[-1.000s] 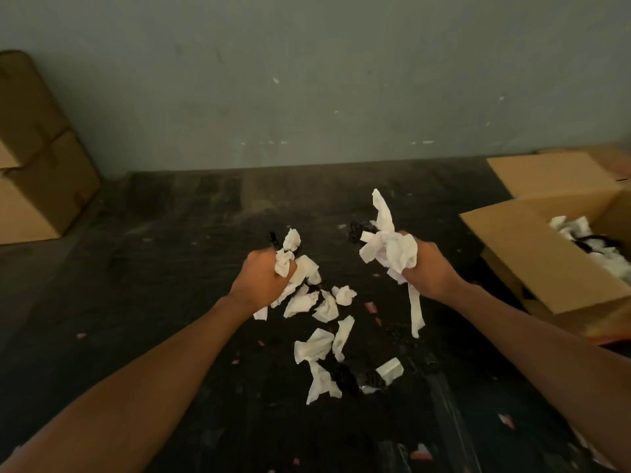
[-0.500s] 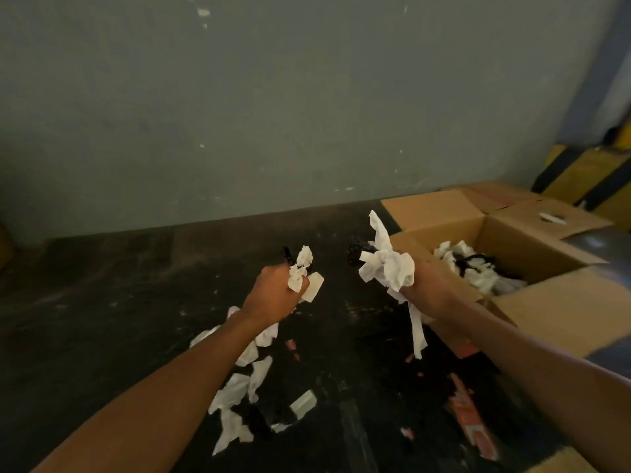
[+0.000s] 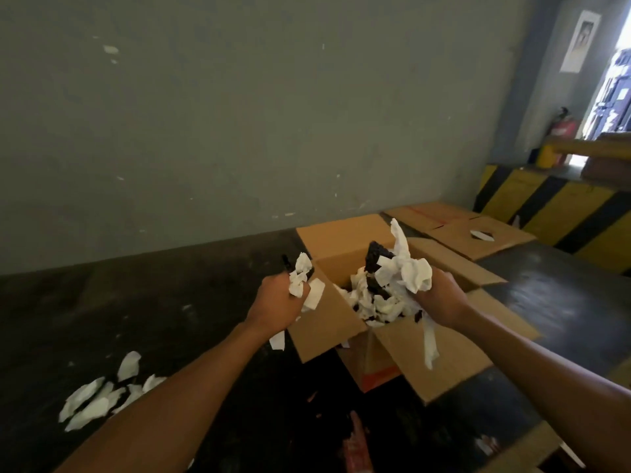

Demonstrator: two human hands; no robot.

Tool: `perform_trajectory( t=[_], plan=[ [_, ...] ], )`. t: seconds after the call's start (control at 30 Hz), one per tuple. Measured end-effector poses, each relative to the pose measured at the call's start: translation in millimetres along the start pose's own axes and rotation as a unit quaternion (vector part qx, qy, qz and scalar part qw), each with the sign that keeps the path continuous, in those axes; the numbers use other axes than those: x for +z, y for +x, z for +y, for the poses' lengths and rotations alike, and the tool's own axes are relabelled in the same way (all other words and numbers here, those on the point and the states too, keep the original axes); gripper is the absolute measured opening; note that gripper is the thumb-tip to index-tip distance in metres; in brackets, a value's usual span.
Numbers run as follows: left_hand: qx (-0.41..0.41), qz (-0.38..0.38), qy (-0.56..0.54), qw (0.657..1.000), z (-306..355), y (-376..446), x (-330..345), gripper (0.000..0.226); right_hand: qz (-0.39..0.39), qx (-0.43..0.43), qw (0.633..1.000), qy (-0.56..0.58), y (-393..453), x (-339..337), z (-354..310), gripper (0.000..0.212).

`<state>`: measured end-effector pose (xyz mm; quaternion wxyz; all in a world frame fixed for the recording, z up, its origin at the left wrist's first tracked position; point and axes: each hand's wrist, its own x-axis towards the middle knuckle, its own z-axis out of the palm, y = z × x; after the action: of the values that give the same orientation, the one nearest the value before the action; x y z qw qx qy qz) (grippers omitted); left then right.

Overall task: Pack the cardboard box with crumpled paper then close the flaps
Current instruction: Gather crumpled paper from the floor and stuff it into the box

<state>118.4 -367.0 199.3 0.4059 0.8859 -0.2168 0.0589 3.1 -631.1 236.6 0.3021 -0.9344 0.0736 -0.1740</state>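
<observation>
Cardboard box (image 3: 326, 331) open on the dark floor (image 3: 143, 315), partly filled, with both hands bringing more paper to it

Going left to right: loose white scraps (image 3: 99, 401) lie on the floor at lower left, well apart from the box and, by my judgement, yet to be gathered; the left hand (image 3: 278, 303) is fisted round a small wad of white paper (image 3: 300, 278), held just beside the box's near-left flap (image 3: 321, 322), seemingly ready to swing over the opening; the box's flaps are splayed outward, which leaves the mouth free for dropping, and crumpled paper inside (image 3: 372, 302) already shows white mixed with dark bits; the right hand (image 3: 440, 298) clutches a bigger bundle (image 3: 406, 268) above the opening, a long strip dangling below it over the near flap, so letting go would likely drop most of it inside
</observation>
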Motion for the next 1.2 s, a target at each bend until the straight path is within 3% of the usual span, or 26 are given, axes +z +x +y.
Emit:
perform_trajectory(
  t=[0.2, 0.4, 0.5, 0.6, 0.73, 0.83, 0.9, 1.1, 1.17, 1.2],
  plan=[
    [0.035, -0.001, -0.019, 0.999, 18, 57, 42, 0.036, -0.013, 0.041, 0.996, -0.072, 51, -6, 41, 0.011],
    [0.032, -0.026, -0.036, 0.999, 33, 105, 83, 0.036, -0.022, 0.059, 0.997, -0.033, 93, -14, 58, 0.024],
    [0.037, -0.038, -0.012, 0.999, 37, 126, 103, 0.034, -0.040, 0.045, 0.997, -0.040, 112, -19, 68, 0.024],
    [0.032, -0.044, 0.014, 0.998, 35, 147, 123, 0.032, -0.067, 0.029, 0.997, -0.035, 136, -12, 91, 0.009],
    [0.020, -0.041, 0.092, 0.995, 33, 172, 153, 0.026, -0.116, 0.023, 0.991, -0.058, 178, 9, 135, 0.012],
    [-0.019, -0.069, 0.129, 0.989, 21, 187, 178, 0.027, -0.157, 0.001, 0.985, -0.075, 204, 25, 164, 0.005],
    [-0.055, -0.095, 0.141, 0.984, 9, 195, 196, 0.029, -0.178, -0.014, 0.980, -0.084, 220, 34, 178, 0.019],
    [-0.140, -0.106, 0.209, 0.962, -9, 206, 228, 0.030, -0.240, -0.018, 0.962, -0.132, 269, 71, 227, 0.026],
    [-0.188, -0.140, 0.200, 0.951, -12, 207, 236, 0.043, -0.253, -0.011, 0.954, -0.159, 274, 79, 233, 0.037],
    [-0.212, -0.173, 0.195, 0.942, -13, 206, 239, 0.063, -0.265, -0.009, 0.949, -0.172, 275, 81, 234, 0.050]
  ],
)
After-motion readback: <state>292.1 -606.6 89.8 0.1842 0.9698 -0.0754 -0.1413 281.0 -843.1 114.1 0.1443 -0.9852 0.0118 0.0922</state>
